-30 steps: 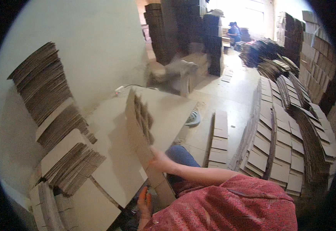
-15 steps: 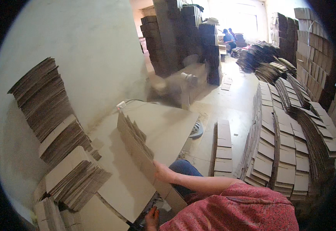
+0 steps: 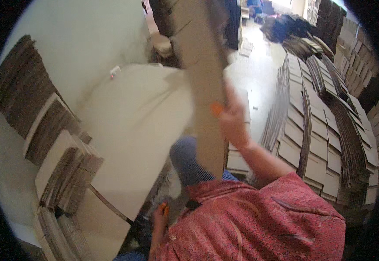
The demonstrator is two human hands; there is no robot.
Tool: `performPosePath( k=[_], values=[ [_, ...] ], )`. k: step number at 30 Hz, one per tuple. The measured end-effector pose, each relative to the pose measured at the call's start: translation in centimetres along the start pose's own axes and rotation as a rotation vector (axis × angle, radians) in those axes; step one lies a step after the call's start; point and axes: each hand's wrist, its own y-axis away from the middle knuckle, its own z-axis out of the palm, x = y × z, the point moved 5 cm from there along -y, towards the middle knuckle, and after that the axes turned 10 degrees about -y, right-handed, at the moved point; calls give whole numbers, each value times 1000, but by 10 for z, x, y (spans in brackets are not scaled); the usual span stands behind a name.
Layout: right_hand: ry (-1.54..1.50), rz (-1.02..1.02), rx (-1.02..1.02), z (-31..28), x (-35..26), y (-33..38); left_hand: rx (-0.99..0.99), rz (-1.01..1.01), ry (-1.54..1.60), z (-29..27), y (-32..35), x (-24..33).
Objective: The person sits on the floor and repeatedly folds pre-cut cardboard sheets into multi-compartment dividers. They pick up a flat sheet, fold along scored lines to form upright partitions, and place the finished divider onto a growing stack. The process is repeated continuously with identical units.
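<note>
My right hand [image 3: 234, 124] is closed on the long edge of a tall slotted cardboard strip [image 3: 204, 91], seemingly with others behind it, blurred by motion. The strip stands nearly upright over the right edge of the pale table [image 3: 133, 113], its lower end by my knee [image 3: 183, 154]. An orange patch shows at my right thumb. Lower down, my left hand [image 3: 159, 217] is beside the table's near edge, close to my lap. It has an orange patch too, and its fingers are too blurred and partly hidden to read.
Stacked cardboard pieces [image 3: 68, 174] lie along the table's left side, with a taller stack [image 3: 22, 91] leaning by the wall. A white plug [image 3: 115, 72] sits at the table's far edge. Rows of slotted cardboard [image 3: 320, 143] cover the floor at right. More bundles stand behind.
My right hand has lifted the cardboard strip off the table, swinging it up and right. My left hand stays low near the table edge. The view has tilted downward.
</note>
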Motion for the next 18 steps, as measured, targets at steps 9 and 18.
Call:
performPosePath(
  k=[9,18],
  values=[
    [700,248,288,-136,160,-21,72,310,-391,3,29,47],
    [968,992,178,-161,336,113,101,212,-469,7,23,5]
  ],
)
